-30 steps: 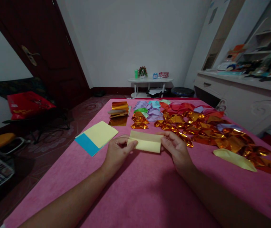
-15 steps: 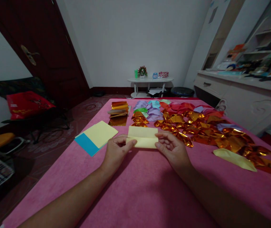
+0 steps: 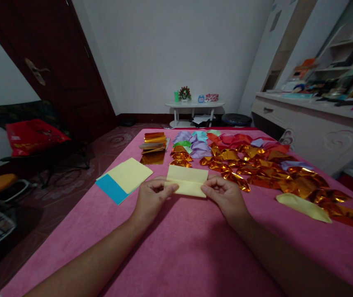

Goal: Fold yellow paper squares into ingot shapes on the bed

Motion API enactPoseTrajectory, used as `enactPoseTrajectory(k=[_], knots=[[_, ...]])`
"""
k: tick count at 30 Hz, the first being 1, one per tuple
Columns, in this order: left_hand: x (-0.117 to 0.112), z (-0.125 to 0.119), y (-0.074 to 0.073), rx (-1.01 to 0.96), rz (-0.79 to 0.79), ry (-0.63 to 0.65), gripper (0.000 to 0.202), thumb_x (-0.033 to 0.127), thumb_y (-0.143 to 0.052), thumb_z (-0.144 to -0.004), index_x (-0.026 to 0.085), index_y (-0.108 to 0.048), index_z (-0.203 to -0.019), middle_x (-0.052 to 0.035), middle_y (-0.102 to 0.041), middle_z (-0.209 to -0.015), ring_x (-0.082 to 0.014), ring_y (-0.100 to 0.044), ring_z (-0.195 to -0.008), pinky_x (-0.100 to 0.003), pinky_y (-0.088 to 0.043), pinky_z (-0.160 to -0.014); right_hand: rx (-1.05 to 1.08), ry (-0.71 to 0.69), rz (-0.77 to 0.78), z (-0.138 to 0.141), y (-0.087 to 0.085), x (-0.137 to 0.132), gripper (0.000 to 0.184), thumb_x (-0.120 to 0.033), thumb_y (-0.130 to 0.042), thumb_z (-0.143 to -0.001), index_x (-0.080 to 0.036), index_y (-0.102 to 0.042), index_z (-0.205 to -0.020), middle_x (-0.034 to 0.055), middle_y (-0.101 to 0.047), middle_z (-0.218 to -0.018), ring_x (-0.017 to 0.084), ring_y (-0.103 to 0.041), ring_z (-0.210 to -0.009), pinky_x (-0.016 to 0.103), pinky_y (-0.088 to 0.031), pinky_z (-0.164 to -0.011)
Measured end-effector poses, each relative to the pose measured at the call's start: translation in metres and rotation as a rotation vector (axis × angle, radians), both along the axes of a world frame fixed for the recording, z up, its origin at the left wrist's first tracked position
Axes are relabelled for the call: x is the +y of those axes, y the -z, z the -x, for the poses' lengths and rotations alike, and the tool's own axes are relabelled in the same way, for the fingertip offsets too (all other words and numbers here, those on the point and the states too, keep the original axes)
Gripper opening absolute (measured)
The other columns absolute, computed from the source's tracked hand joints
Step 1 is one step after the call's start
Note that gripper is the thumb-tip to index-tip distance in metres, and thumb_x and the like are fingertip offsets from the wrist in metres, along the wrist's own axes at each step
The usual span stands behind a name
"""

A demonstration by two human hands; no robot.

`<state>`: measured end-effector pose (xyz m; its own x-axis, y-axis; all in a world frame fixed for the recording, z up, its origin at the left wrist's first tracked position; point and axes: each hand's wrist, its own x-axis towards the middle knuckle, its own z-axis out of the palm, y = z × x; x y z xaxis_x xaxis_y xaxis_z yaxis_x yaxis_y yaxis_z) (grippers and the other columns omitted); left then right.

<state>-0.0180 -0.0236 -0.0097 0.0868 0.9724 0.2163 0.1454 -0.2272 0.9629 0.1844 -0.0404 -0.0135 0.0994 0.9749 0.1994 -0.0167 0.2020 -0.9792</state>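
A pale yellow sheet of paper (image 3: 187, 181) with a crease across it is held between both hands, just above the pink cloth (image 3: 176, 243). My left hand (image 3: 154, 194) pinches its left end, thumb on top and fingers behind. At the right end my right hand (image 3: 224, 196) grips it the same way, fingers curled. Left of my left hand lie loose yellow sheets (image 3: 131, 175) over a blue sheet (image 3: 112, 189). One folded yellow paper piece (image 3: 304, 207) rests to the right of my right hand.
Folded gold foil pieces (image 3: 297, 187) spread over the right side, with purple ones (image 3: 200, 149) and red ones (image 3: 233, 140) behind. A stack of gold sheets (image 3: 153, 156) sits at the far left of the cloth. Beyond are a small white table (image 3: 195, 104) and a chair with a red bag (image 3: 35, 137).
My right hand has closed into a tighter pinch on the paper's right end, its fingers drawn in. The paper's right side has tilted slightly downward.
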Motion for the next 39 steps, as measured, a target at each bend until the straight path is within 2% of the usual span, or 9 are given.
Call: enactPoseTrajectory(k=[7, 10, 14, 19, 27, 34, 39], knots=[[-0.0010, -0.0016, -0.0012, 0.001, -0.018, -0.025, 0.020, 0.032, -0.072, -0.069, 0.015, -0.071, -0.059, -0.0039, -0.067, -0.071, -0.0121, -0.057, -0.064, -0.020, -0.043, -0.055, 0.077, -0.021, 0.081, -0.0016, 0.0006, -0.0011, 0.022, -0.036, -0.079, -0.057, -0.018, -0.066, -0.057, 0.0019, -0.063, -0.069, 0.015, -0.055, -0.066, 0.026, -0.044, -0.060], [0.0007, -0.0011, 0.0003, 0.011, -0.016, -0.023, 0.021, 0.033, -0.071, -0.071, 0.015, -0.071, -0.061, -0.0035, -0.066, -0.071, -0.0118, -0.057, -0.064, -0.019, -0.043, -0.055, 0.102, -0.019, 0.105, -0.0018, 0.0008, -0.0012, 0.021, -0.034, -0.079, -0.056, -0.018, -0.066, -0.055, 0.0013, -0.063, -0.067, 0.014, -0.055, -0.064, 0.026, -0.044, -0.060], [0.0004, -0.0002, 0.0001, 0.001, 0.005, 0.021, 0.025, 0.036, -0.065, -0.077, 0.015, -0.071, -0.066, -0.0046, -0.067, -0.078, -0.0126, -0.057, -0.068, -0.019, -0.044, -0.053, 0.123, 0.005, 0.125, -0.0023, 0.0010, -0.0010, 0.020, -0.032, -0.080, -0.054, -0.017, -0.067, -0.056, 0.0007, -0.063, -0.067, 0.013, -0.055, -0.062, 0.024, -0.043, -0.058], [-0.0018, -0.0002, -0.0020, -0.022, -0.019, 0.001, 0.020, 0.035, -0.067, -0.073, 0.016, -0.073, -0.069, -0.0067, -0.068, -0.088, -0.0156, -0.061, -0.074, -0.020, -0.048, -0.051, 0.100, 0.040, 0.113, -0.0032, 0.0027, -0.0003, 0.023, -0.035, -0.081, -0.054, -0.017, -0.066, -0.055, 0.0000, -0.061, -0.060, 0.012, -0.052, -0.056, 0.024, -0.043, -0.054], [-0.0016, 0.0010, -0.0024, 0.019, -0.069, -0.051, 0.023, 0.034, -0.068, -0.073, 0.016, -0.069, -0.059, -0.0032, -0.066, -0.071, -0.0118, -0.057, -0.063, -0.019, -0.047, -0.051, 0.059, 0.052, 0.089, -0.0049, 0.0069, 0.0001, 0.029, -0.042, -0.079, -0.056, -0.018, -0.065, -0.059, 0.0028, -0.066, -0.062, 0.013, -0.055, -0.056, 0.027, -0.044, -0.054], [-0.0011, 0.0016, -0.0020, 0.031, -0.089, -0.028, 0.023, 0.031, -0.067, -0.075, 0.016, -0.068, -0.058, -0.0031, -0.066, -0.072, -0.0131, -0.059, -0.070, -0.020, -0.046, -0.059, 0.081, 0.067, 0.106, -0.0045, 0.0059, 0.0000, 0.027, -0.040, -0.080, -0.055, -0.017, -0.065, -0.058, 0.0024, -0.066, -0.062, 0.013, -0.055, -0.057, 0.027, -0.044, -0.055], [-0.0024, 0.0004, -0.0052, 0.023, -0.071, -0.024, 0.020, 0.030, -0.068, -0.073, 0.016, -0.068, -0.058, -0.0032, -0.066, -0.072, -0.0132, -0.059, -0.069, -0.020, -0.046, -0.056, 0.086, 0.080, 0.115, -0.0039, 0.0048, -0.0005, 0.027, -0.039, -0.081, -0.055, -0.017, -0.065, -0.059, 0.0024, -0.066, -0.063, 0.013, -0.054, -0.056, 0.026, -0.043, -0.055]])
